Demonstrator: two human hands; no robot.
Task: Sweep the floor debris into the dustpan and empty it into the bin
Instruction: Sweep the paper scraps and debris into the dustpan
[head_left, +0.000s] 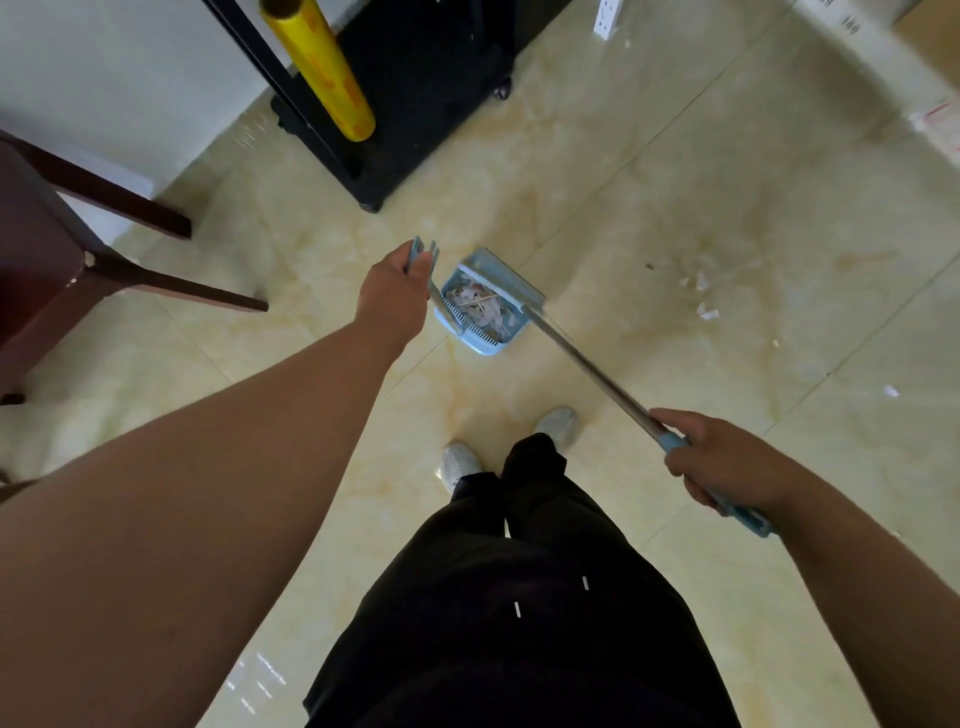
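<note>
A light blue dustpan stands on the tiled floor ahead of my feet, holding white paper scraps and thin sticks. My left hand grips the blue top of the dustpan's upright handle. The blue broom head lies against the dustpan's far side. Its metal pole runs back to my right hand, which is curled round the blue grip at the pole's end. Several white scraps lie scattered on the floor to the right.
A black wheeled stand with a yellow film roll stands straight ahead. Dark wooden chair legs reach in from the left. A white power strip and cardboard boxes lie at the far right.
</note>
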